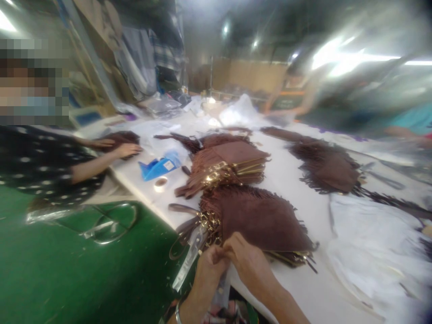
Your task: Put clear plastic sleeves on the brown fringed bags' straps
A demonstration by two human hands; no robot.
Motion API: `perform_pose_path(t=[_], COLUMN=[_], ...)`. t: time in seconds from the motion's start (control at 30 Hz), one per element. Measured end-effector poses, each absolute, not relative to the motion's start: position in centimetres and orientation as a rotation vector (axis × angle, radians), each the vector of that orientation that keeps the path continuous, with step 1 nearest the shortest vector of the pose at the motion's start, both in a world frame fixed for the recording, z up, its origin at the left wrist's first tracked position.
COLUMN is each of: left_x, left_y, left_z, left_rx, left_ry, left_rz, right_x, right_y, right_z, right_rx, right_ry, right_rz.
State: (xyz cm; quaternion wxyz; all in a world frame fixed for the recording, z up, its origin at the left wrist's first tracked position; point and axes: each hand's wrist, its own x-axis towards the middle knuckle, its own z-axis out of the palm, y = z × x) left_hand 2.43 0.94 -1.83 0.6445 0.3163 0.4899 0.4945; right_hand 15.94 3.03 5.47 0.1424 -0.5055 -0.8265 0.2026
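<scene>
Bare left hand (209, 265) and right hand (243, 255) meet lower centre, fingers bunched; can't tell from here what's pinched. Dark-brown fringed suede-look pouch stack (261, 220) just beyond, centre frame, on white flat tabletop (281, 177).

No legible text — the white label (168, 165) on the blue object (152, 170) too blurred.

Left hand (209, 266), right hand (243, 253): fingertips hidden; teal sleeve (412, 119) cut off; ceiling lights (351, 58) blurred.
</scene>
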Motion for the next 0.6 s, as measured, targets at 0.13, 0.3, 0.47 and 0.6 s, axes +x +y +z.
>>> perform_pose_path(t=[0.13, 0.3, 0.47, 0.6], left_x=[2.5, 2.5, 2.0, 1.9], left_y=[0.8, 1.0, 1.2, 1.1], left_z=[-2.4, -2.9, -3.0, -2.3], left_rx=[0.702, 0.688, 0.557, 0.460], left_ry=[1.102, 1.113, 1.013, 0.937], left_rz=[1.136, 1.137, 1.095, 1.096], right_x=[15.7, 16.1, 16.7, 16.9], right_y=[2.8, 3.0, 3.0, 2.7], right_z=[5.1, 4.9, 4.2, 4.3], right_rx=[-1.496, -1.418, -1.440, -1.380], right_ry=[-2.324, -2.304, -2.213, -2.198], right_rz=[0.555, 0.610, 0.694, 0.725])
